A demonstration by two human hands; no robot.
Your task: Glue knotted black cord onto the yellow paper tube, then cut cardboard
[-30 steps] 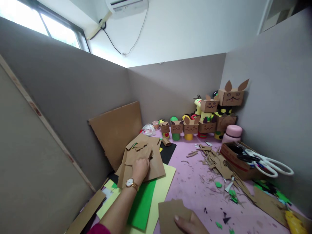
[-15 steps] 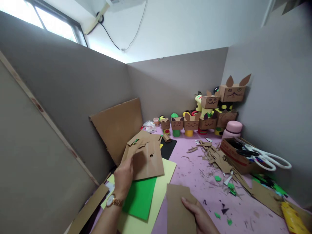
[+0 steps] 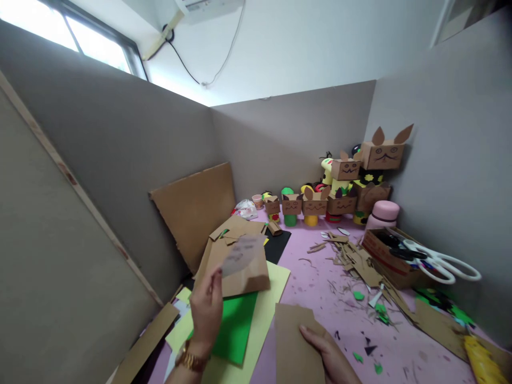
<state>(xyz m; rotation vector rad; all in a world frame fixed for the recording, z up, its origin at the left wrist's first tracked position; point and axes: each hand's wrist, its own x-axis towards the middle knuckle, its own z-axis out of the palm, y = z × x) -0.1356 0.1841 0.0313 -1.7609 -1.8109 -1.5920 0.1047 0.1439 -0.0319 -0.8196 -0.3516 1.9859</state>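
My left hand point(image 3: 207, 309) is raised above the coloured sheets and pinches a small pale paper cut-out point(image 3: 240, 254) with faint markings, blurred by motion. My right hand point(image 3: 326, 354) lies at the bottom of the view, thumb pressed on a flat brown cardboard piece point(image 3: 294, 341) that it holds on the pink table point(image 3: 320, 282). Behind the left hand sits a stack of brown cardboard pieces point(image 3: 236, 261) on green point(image 3: 234, 330) and yellow sheets point(image 3: 268, 309). A gold watch is on my left wrist.
A large cardboard sheet point(image 3: 194, 208) leans on the left wall. Cardboard box figures with ears point(image 3: 340, 186) line the back corner. A box point(image 3: 394, 261) holds white-handled scissors point(image 3: 440, 264) beside a pink bottle point(image 3: 382, 216). Cardboard and green scraps point(image 3: 360, 266) litter the table's right side.
My left hand has lifted off the cardboard stack and now holds up a small pale cut-out. My right hand came further into view, holding the brown piece.
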